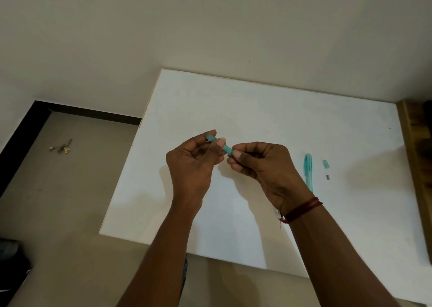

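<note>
Both hands hold a short teal pen part (pixel 225 148) above the middle of a white table (pixel 257 110). My left hand (pixel 194 164) pinches its left end between thumb and fingers. My right hand (pixel 261 166) pinches its right end; a red thread circles that wrist. Most of the part is hidden by the fingers. A second teal pen (pixel 308 171) lies on the table just right of my right hand, partly behind the wrist. A small teal cap (pixel 325 164) and a tiny grey piece (pixel 328 177) lie beside it.
A wooden piece of furniture (pixel 416 157) borders the table's right edge. A plain wall rises behind the table. Beige floor (pixel 58 201) lies to the left, with a bit of debris (pixel 62 146) and a dark object (pixel 11 267) at the lower left.
</note>
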